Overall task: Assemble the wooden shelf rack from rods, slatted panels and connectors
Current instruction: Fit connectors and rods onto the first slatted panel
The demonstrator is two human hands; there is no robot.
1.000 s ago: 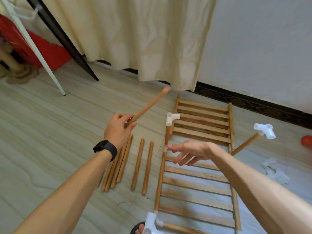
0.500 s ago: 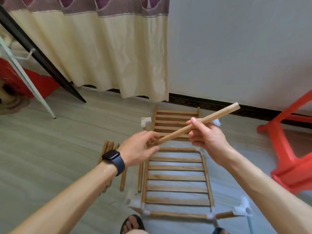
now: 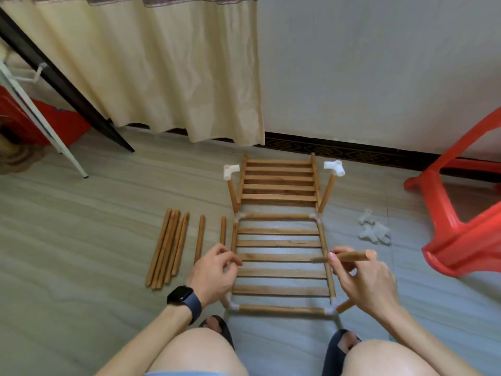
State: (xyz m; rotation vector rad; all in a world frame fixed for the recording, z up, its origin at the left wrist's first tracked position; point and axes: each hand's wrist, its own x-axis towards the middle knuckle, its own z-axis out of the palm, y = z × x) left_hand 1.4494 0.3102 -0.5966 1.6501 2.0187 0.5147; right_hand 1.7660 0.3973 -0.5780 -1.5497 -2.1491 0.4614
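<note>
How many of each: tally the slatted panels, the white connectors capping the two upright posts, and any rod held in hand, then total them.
Slatted panels: 2
White connectors on the upright posts: 2
Wooden rod in the right hand: 1
Total: 5

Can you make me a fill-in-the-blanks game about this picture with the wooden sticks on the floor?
1. The right hand grips one wooden ____.
2. The watch is on the ____ wrist.
3. The plastic chair by the wall is coloured ____.
4. The two raised connectors are coloured ____.

Missing words, in order: rod; left; red; white.
</note>
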